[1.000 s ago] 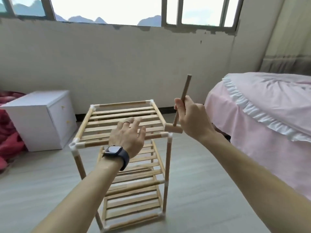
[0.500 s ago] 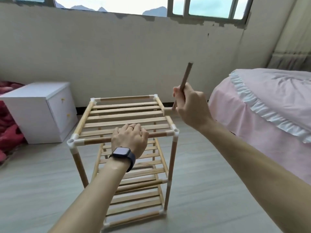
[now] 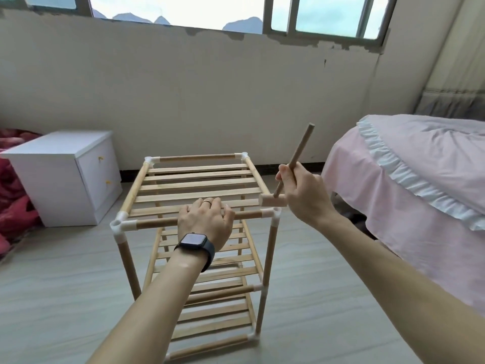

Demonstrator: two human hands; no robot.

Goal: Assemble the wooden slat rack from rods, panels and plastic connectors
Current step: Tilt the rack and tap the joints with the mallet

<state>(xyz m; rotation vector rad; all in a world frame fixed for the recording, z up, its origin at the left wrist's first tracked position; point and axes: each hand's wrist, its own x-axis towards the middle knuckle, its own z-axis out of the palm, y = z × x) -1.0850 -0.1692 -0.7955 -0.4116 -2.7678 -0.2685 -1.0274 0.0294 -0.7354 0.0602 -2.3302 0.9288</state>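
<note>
Our rack (image 3: 199,185) stands on the floor just left of the bed (image 3: 420,164), all tiers fitted. Our left hand (image 3: 206,222) is closed over its near top rod, steadying it. Our right hand (image 3: 301,190) grips the mallet (image 3: 273,199) by the handle, head just above the near right connector (image 3: 273,214). We should tap squarely down on that corner, lightly, keeping our fingers (image 3: 210,206) away from the head
</note>
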